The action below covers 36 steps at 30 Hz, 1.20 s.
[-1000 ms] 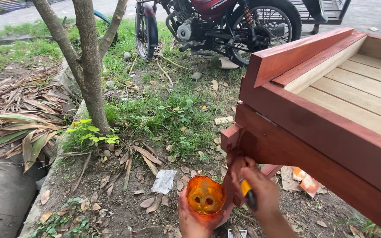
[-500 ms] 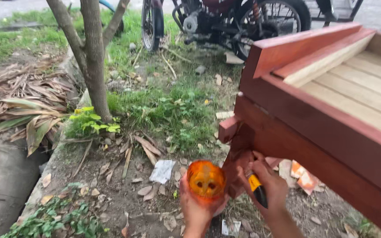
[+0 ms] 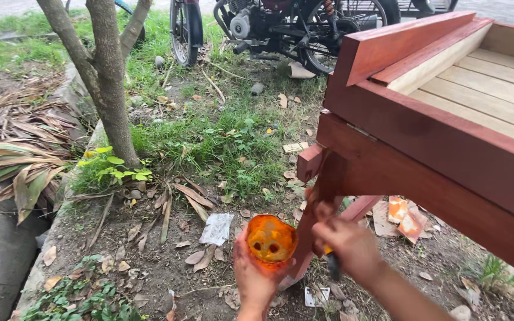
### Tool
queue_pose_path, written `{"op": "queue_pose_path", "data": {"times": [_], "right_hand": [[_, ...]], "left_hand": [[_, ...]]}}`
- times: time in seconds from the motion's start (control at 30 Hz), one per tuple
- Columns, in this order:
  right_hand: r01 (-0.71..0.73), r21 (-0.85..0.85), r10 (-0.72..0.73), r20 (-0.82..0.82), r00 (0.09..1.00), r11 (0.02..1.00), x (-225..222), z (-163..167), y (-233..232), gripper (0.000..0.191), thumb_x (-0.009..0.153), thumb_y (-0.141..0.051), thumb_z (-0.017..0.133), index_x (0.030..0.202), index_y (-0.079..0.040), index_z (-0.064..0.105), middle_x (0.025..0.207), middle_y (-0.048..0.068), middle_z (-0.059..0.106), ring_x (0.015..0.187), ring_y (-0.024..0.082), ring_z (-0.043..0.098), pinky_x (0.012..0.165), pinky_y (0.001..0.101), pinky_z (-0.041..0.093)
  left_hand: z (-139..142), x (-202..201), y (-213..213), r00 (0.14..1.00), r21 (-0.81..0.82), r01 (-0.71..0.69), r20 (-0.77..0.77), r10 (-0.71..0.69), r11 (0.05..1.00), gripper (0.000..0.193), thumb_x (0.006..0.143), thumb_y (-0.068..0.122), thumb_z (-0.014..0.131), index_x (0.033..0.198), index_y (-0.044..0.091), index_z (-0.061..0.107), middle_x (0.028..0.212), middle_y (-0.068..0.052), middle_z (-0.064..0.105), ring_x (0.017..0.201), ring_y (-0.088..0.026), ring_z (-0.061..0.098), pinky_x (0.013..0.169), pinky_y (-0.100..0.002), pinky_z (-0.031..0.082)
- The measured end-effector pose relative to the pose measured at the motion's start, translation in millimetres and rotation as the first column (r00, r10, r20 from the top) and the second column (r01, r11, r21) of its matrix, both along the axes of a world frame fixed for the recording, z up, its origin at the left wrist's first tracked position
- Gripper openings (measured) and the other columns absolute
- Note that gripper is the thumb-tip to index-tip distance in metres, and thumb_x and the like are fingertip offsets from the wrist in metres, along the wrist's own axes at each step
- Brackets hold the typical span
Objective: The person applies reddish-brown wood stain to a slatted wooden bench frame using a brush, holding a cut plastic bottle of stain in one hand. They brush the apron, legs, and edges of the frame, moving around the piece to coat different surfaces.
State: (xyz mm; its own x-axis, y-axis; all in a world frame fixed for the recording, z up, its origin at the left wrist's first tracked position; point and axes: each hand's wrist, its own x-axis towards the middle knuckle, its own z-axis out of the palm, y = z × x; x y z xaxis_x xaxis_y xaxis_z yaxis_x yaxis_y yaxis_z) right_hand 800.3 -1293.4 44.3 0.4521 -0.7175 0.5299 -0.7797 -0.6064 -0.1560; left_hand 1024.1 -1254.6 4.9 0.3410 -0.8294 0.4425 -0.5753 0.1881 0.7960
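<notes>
Outdoors, item by item. Left hand (image 3: 256,274): clasped around an orange translucent cup (image 3: 270,239), held low beside the red-stained leg (image 3: 319,208) of a wooden frame (image 3: 423,134). Right hand (image 3: 346,244): clenched on a brush with a yellow-and-dark handle (image 3: 330,260), pressed against that leg. Compared with half a second ago, the brush hand has risen from below the cup to the leg, suggesting staining resumes. Surroundings: tree trunk (image 3: 111,89), motorcycle (image 3: 281,27), grass, dry leaves, litter.

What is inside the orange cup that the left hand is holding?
Inside the orange cup in the left hand sits amber-orange liquid with a few dark round spots. Its depth and the cup's bottom are hidden by the liquid.
</notes>
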Motion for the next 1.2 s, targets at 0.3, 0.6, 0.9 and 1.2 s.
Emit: {"op": "queue_pose_path", "data": {"times": [0.3, 0.6, 0.9, 1.2], "right_hand": [[-0.009, -0.116, 0.018, 0.070, 0.997, 0.993, 6.6, 18.8, -3.1, 0.025, 0.074, -0.020, 0.070, 0.098, -0.013, 0.067, 0.123, 0.016, 0.068, 0.095, 0.033, 0.073, 0.073, 0.0408, 0.059], [-0.200, 0.013, 0.197, -0.248, 0.949, 0.980, 49.4, -3.5, -10.4, 0.010, 0.085, -0.016, 0.065, 0.095, -0.016, 0.066, 0.141, 0.011, 0.061, 0.106, 0.030, 0.073, 0.081, 0.0413, 0.061], [-0.308, -0.081, 0.253, -0.395, 0.883, 0.948, 15.4, 33.7, -31.2, 0.013, 0.077, -0.021, 0.065, 0.089, -0.015, 0.066, 0.142, 0.008, 0.061, 0.129, 0.030, 0.059, 0.107, 0.0488, 0.045], [-0.129, -0.139, 0.100, -0.197, 0.975, 0.982, 1.4, 29.4, -12.8, 0.008, 0.073, -0.022, 0.066, 0.078, -0.017, 0.068, 0.135, -0.001, 0.068, 0.130, 0.025, 0.059, 0.108, 0.0523, 0.044]], "left_hand": [[-19.8, 20.3, 15.8, 0.995, 0.013, -0.090, -0.040, 0.090, 0.996, 0.112, 0.040, 0.040, 0.100, 0.133, 0.006, 0.047, 0.118, -0.014, 0.064, 0.112, -0.034, 0.060, 0.100, -0.046, 0.047], [-7.6, 20.2, 12.5, 0.970, 0.121, -0.165, -0.157, 0.184, 0.979, 0.113, 0.042, 0.042, 0.099, 0.135, 0.005, 0.045, 0.121, -0.014, 0.061, 0.115, -0.031, 0.061, 0.102, -0.044, 0.047], [9.8, 13.9, -5.6, 0.983, 0.012, -0.010, -0.184, 0.012, 1.000, 0.113, 0.039, 0.035, 0.101, 0.134, 0.006, 0.048, 0.120, -0.013, 0.062, 0.115, -0.032, 0.060, 0.099, -0.045, 0.047], [2.8, 26.7, -19.0, 0.945, -0.001, 0.099, -0.314, -0.094, 0.995, 0.110, 0.040, 0.030, 0.101, 0.134, 0.008, 0.049, 0.120, -0.010, 0.063, 0.113, -0.029, 0.063, 0.098, -0.042, 0.050]]}}
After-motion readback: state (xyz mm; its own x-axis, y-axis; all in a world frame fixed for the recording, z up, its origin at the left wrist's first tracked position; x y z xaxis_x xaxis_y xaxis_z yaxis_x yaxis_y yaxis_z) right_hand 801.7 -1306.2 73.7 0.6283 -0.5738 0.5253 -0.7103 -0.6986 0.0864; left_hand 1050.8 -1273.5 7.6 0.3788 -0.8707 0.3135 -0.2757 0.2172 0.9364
